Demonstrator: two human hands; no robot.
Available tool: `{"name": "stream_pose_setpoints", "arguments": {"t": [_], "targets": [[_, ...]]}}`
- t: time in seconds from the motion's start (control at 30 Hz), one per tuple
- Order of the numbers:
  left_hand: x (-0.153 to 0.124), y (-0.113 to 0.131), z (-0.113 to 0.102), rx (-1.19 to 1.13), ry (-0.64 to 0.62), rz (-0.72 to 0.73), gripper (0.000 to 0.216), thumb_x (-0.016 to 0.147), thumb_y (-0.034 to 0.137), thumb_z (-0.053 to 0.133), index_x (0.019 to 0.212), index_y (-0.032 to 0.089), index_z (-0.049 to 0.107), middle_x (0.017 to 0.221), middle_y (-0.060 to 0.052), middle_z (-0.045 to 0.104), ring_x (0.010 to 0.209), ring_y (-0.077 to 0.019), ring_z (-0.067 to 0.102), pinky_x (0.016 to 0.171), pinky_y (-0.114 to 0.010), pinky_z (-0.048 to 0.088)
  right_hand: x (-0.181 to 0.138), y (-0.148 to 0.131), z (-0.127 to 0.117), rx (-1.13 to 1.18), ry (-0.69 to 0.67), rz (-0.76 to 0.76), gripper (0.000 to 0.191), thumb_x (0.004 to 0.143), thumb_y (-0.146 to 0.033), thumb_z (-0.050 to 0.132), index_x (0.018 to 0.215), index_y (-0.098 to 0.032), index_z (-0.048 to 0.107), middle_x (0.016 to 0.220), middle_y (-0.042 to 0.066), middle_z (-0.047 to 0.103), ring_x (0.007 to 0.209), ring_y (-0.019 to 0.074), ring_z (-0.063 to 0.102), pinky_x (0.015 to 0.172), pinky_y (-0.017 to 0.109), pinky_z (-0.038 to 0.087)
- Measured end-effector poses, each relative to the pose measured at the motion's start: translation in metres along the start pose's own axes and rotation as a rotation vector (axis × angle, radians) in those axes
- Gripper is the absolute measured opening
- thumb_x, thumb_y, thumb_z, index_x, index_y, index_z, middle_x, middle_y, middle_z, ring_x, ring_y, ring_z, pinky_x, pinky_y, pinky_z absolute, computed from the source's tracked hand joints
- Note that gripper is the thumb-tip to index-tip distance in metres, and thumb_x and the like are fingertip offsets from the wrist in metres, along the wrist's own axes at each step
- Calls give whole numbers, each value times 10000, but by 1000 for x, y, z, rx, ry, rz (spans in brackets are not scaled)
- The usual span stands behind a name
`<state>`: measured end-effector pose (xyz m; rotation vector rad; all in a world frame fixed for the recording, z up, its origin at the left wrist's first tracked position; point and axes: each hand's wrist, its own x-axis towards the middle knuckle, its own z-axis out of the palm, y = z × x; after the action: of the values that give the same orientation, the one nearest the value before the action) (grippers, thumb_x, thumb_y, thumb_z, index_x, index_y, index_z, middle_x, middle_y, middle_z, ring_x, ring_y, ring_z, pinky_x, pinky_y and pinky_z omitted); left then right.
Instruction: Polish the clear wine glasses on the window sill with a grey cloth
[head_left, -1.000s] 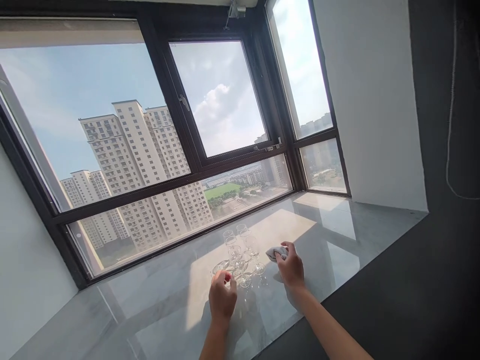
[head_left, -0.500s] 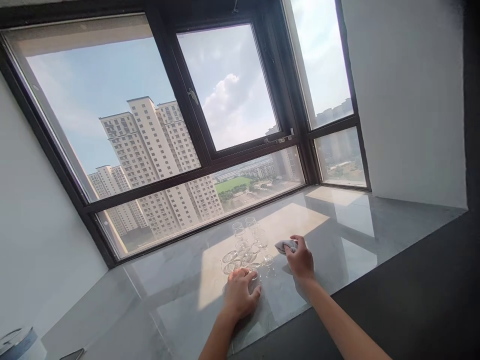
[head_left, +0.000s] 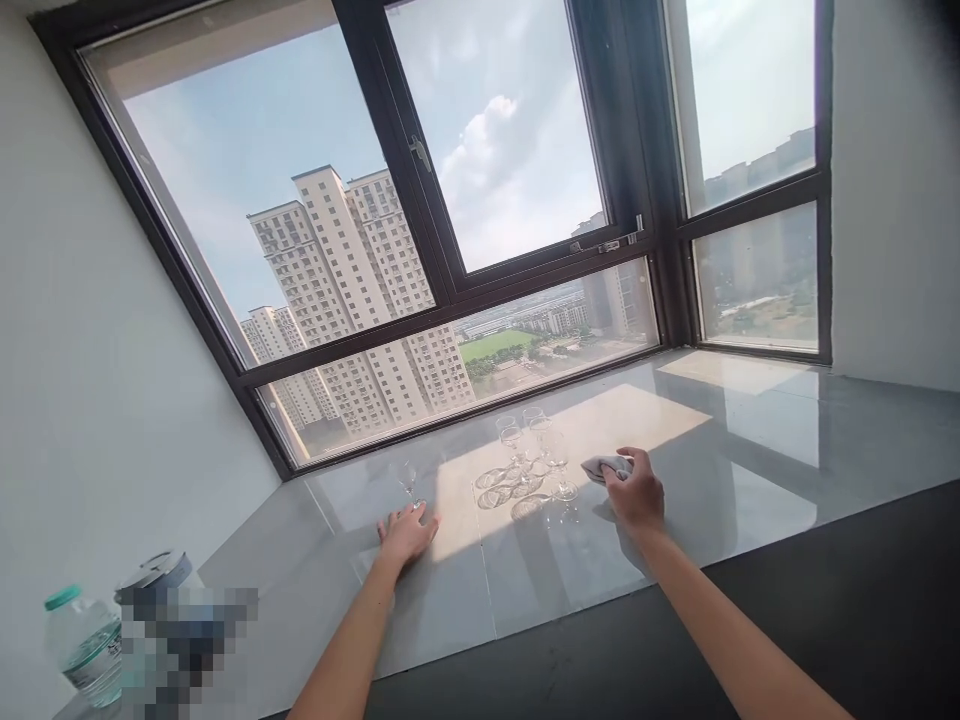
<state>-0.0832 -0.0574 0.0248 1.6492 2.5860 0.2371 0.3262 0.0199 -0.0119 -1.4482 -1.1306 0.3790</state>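
On the grey stone sill, my left hand (head_left: 407, 537) has its fingers at the foot of a small clear stemmed glass (head_left: 406, 478). The glass stands upright, left of the others; the fingers partly cover its base. My right hand (head_left: 636, 492) is closed on a folded pale grey cloth (head_left: 604, 467), just above the sill. Between the two hands stands a group of clear stemmed glasses (head_left: 564, 490), upright and close together in the sunlight. Their shadows lie to the left of their feet.
A glossy stone windowsill (head_left: 555, 580) ends at a front edge above a dark wall. Dark window frames (head_left: 450, 290) rise behind the glasses. At lower left are a clear bottle (head_left: 94, 650) with a green cap and a partly blurred container (head_left: 161, 570).
My left hand has moved left with a stemmed glass, away from the group. My right hand keeps hold of the cloth. The whole view has shifted, bringing the bottle into sight.
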Motion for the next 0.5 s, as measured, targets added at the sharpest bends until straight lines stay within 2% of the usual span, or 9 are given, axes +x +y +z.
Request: {"name": "stream_pose_setpoints", "arguments": {"t": [0.1, 0.2, 0.3, 0.37, 0.43, 0.5], "targets": [[21, -2, -2, -3, 4, -63, 636, 880, 651, 377, 1369, 282, 550, 1575, -82, 387, 1446, -415, 274, 1155, -653, 65, 1, 2, 1, 28, -23, -27, 416, 784, -431, 533, 1138, -213, 554, 1006, 130, 691, 853, 276, 623, 689, 354, 462], [26, 0, 4, 6, 44, -47, 650, 877, 637, 396, 1378, 244, 522, 1572, -122, 378, 1439, -415, 279, 1151, -660, 57, 1, 3, 2, 46, -6, -41, 398, 794, -414, 525, 1139, -216, 550, 1004, 133, 690, 904, 285, 624, 698, 361, 478], [19, 0, 13, -40, 230, -72, 574, 909, 568, 361, 1349, 234, 517, 1550, -135, 394, 1426, -347, 330, 1171, -600, 125, 1, 2, 2, 47, -5, -47, 388, 800, -399, 520, 1137, -210, 552, 987, 132, 692, 908, 287, 632, 700, 367, 487], [10, 0, 18, -120, 398, -72, 495, 936, 503, 303, 1245, 228, 575, 1447, -134, 497, 1345, -308, 438, 1155, -551, 224, 1, 2, 2, 40, -24, -46, 380, 804, -393, 522, 1134, -206, 553, 987, 129, 693, 898, 283, 640, 696, 361, 492], [0, 7, 20, -210, 452, 63, 454, 945, 458, 275, 1093, 221, 633, 1280, -122, 604, 1210, -279, 544, 1094, -495, 346, 2, 1, 2, 40, -39, -33, 375, 809, -393, 527, 1133, -207, 551, 995, 123, 692, 891, 273, 648, 681, 341, 498], [-11, 23, 22, -267, 382, 317, 431, 942, 436, 292, 1005, 219, 659, 1160, -101, 652, 1114, -252, 593, 1023, -432, 431, 2, 1, 3, 45, -39, -22, 373, 817, -395, 530, 1140, -209, 545, 1002, 116, 691, 886, 262, 655, 659, 318, 501]]}}
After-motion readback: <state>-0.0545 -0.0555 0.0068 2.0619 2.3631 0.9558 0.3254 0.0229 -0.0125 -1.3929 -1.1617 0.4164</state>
